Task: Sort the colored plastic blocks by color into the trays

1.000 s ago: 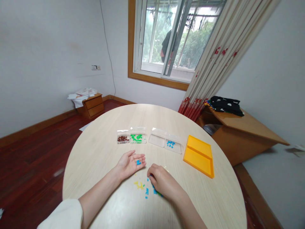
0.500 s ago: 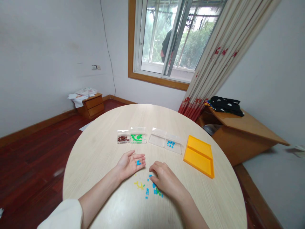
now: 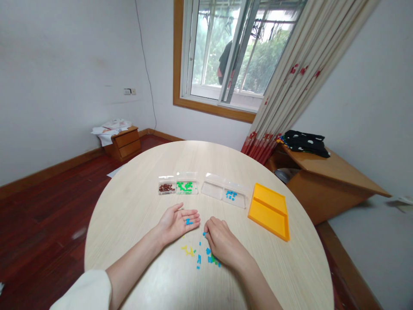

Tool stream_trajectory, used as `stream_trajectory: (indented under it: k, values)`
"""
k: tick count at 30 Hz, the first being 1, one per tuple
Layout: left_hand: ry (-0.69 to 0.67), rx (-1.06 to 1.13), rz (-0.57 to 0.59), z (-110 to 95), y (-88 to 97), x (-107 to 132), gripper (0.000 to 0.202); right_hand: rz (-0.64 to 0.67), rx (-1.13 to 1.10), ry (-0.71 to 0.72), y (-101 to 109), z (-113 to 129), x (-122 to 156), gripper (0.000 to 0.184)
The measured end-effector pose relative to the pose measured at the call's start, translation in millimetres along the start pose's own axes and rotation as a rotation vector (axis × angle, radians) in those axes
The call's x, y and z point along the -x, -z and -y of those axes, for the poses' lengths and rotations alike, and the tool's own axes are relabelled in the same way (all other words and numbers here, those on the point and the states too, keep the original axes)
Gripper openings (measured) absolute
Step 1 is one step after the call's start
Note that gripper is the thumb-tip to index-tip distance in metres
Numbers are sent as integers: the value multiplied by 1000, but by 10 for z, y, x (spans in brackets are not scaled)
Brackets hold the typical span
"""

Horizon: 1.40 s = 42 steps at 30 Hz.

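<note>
My left hand [image 3: 177, 222] lies palm up on the round table [image 3: 135, 215], fingers spread, with small blue pieces [image 3: 188, 222] resting on the fingers. My right hand [image 3: 222, 243] is just to its right, palm down, fingers curled and pinched at the tips close to the left fingertips. What the pinch holds is too small to see. Under and beside the right hand lie loose small pieces: blue ones [image 3: 203, 255], yellow ones [image 3: 188, 250] and a green one [image 3: 215, 260].
Farther back stand a clear box with brown and green pieces [image 3: 178, 187], a clear open box with blue pieces [image 3: 225, 194] and a yellow tray [image 3: 269, 210]. A wooden desk [image 3: 325, 172] with dark cloth stands right, a small cabinet [image 3: 125, 142] far left.
My right hand has moved forward and left from the loose pile toward my left fingertips. My left hand has shifted slightly right.
</note>
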<state>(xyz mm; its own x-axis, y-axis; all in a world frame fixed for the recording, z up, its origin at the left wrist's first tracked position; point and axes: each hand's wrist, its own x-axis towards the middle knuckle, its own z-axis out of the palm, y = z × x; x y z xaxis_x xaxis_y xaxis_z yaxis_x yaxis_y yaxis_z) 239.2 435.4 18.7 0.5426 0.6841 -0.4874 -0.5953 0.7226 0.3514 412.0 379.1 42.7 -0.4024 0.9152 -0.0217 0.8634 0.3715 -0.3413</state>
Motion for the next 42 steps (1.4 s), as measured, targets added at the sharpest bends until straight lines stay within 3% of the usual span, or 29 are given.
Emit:
stream_trajectory:
  k: [10, 14, 17, 20, 25, 28, 42]
  values:
    - [57, -23, 82, 19, 24, -16, 43, -305, -200, 1, 51, -18, -52, 9]
    - [90, -25, 163, 32, 32, -5, 45, -351, -247, 38, -5, 17, -98, 10]
    - [96, -15, 150, 31, 12, 8, 45, -364, -248, 39, -12, -19, -109, 15]
    - [64, -2, 45, 18, -18, 14, 39, -338, -231, 16, 28, -88, -85, 14]
    - [-22, 86, -94, -10, -41, -1, 21, -93, -214, 63, 58, -165, -31, 15]
    - [-30, 131, -119, -20, -33, -13, 16, -21, -202, 59, 26, -161, -32, 16]
    - [-32, 40, -73, -11, -4, -6, 19, -38, -142, 35, -51, -94, -32, 11]
